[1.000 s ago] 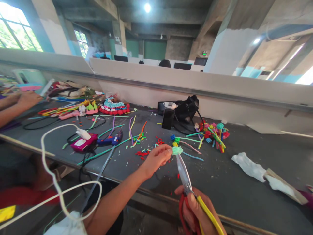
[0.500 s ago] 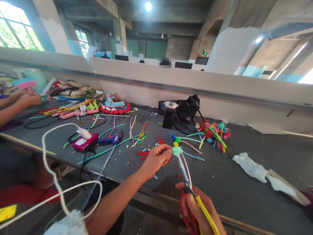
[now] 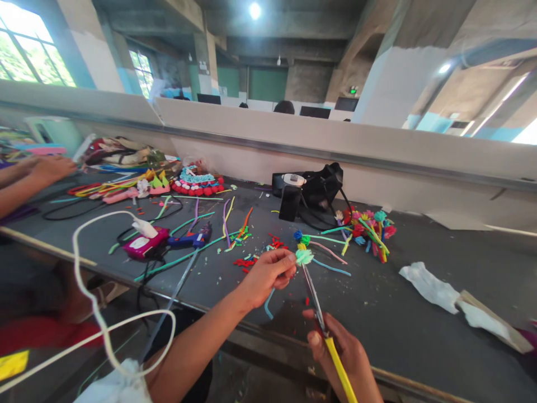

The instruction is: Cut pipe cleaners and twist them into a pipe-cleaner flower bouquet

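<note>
At the far left, another person's two forearms reach in over the dark table point(image 3: 419, 336), one hand point(image 3: 54, 168) plain to see; what it grips I cannot tell. One pale green pitcher point(image 3: 62, 134) stands behind. Further right come one magenta box point(image 3: 146, 244) with a single white plug point(image 3: 144, 228) in it, one blue glue gun point(image 3: 192, 239) just beside it, and one fan-shaped piece point(image 3: 199, 183) edged with red balls. Next lie two purple strips point(image 3: 225, 226) and one orange strip point(image 3: 246, 225), then red clippings point(image 3: 245, 262), too many to count. The person's left hand point(image 3: 271, 274) pinches one mint-green flower point(image 3: 304, 257) between thumb and fingers, above the table; one light-blue strip point(image 3: 268, 305) shows just below that hand. Past the flower are three small heads: one blue point(image 3: 297, 235), one green point(image 3: 305, 240), one yellow point(image 3: 302, 246). One black phone point(image 3: 290, 203) leans before one black bag point(image 3: 323, 187). The right hand point(image 3: 342, 347) is wrapped around one pair of scissors point(image 3: 318, 305), blade tips at the flower's lower edge. Beyond, one bunch of colourful flowers point(image 3: 369, 226) lies near two crumpled white pieces point(image 3: 430, 286).
</note>
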`<action>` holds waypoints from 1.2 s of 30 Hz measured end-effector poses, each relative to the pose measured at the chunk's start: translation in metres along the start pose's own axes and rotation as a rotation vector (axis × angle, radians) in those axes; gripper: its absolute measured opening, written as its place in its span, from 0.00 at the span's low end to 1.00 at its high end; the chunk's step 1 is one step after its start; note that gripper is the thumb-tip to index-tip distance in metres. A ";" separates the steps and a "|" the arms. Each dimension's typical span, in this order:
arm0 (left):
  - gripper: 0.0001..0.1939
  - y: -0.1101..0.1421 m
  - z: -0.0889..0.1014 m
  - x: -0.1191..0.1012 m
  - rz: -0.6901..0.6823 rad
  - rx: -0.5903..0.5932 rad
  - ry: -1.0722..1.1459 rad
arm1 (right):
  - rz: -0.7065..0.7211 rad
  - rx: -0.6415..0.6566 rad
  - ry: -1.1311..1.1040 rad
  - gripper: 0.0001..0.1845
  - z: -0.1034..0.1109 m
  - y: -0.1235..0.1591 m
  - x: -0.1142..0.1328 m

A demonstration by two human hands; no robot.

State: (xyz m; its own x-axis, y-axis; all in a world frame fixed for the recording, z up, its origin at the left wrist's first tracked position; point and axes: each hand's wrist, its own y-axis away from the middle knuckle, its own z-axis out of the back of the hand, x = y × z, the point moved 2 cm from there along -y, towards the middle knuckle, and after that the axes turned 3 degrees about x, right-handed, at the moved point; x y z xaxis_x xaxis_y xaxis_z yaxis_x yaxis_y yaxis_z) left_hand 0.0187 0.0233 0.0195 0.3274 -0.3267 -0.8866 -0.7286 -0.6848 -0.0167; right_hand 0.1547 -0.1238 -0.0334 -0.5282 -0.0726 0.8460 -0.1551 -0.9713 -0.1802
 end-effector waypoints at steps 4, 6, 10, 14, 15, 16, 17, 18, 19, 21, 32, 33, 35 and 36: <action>0.17 0.001 -0.001 0.001 -0.012 -0.008 -0.046 | 0.026 -0.010 0.031 0.21 0.001 0.000 0.001; 0.17 0.002 -0.001 0.001 -0.017 -0.019 -0.062 | 0.029 -0.005 0.048 0.20 0.002 0.000 0.003; 0.17 0.002 -0.002 0.001 -0.010 -0.029 -0.087 | 0.032 -0.016 0.067 0.20 0.002 0.000 0.004; 0.18 0.002 -0.002 0.001 -0.013 -0.046 -0.121 | 0.030 -0.023 0.088 0.20 0.002 0.001 0.003; 0.18 0.002 -0.002 0.001 -0.014 -0.050 -0.128 | 0.028 -0.023 0.091 0.20 0.003 0.001 0.003; 0.18 0.003 -0.002 0.001 -0.014 -0.054 -0.135 | 0.025 -0.025 0.092 0.20 0.003 0.001 0.002; 0.18 0.003 -0.001 0.001 -0.014 -0.057 -0.141 | 0.021 -0.025 0.087 0.20 0.004 0.001 0.002; 0.18 0.003 -0.001 0.001 -0.015 -0.060 -0.147 | 0.012 -0.023 0.074 0.20 0.004 0.001 0.002; 0.18 0.003 -0.001 0.000 -0.015 -0.060 -0.151 | -0.003 -0.019 0.051 0.20 0.004 0.001 0.003; 0.18 0.003 0.000 0.000 -0.017 -0.054 -0.157 | -0.064 0.012 -0.041 0.21 0.002 0.002 0.007; 0.16 0.003 0.000 -0.004 -0.011 0.005 -0.105 | -0.322 0.065 -0.548 0.31 -0.008 0.013 0.034; 0.16 0.003 0.000 -0.004 -0.010 0.014 -0.101 | -0.314 0.068 -0.546 0.31 -0.008 0.013 0.034; 0.16 0.003 0.001 -0.004 -0.006 0.013 -0.106 | -0.292 0.068 -0.530 0.32 -0.008 0.012 0.032; 0.16 0.002 0.002 -0.004 0.000 0.007 -0.110 | -0.280 0.065 -0.520 0.33 -0.008 0.011 0.030</action>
State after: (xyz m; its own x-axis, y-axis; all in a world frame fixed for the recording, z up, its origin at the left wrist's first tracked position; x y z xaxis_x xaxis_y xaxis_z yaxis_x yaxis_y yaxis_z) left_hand 0.0146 0.0242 0.0223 0.2597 -0.2528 -0.9320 -0.7329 -0.6801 -0.0198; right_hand 0.1300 -0.1348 -0.0142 0.0059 0.1028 0.9947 -0.1699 -0.9801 0.1023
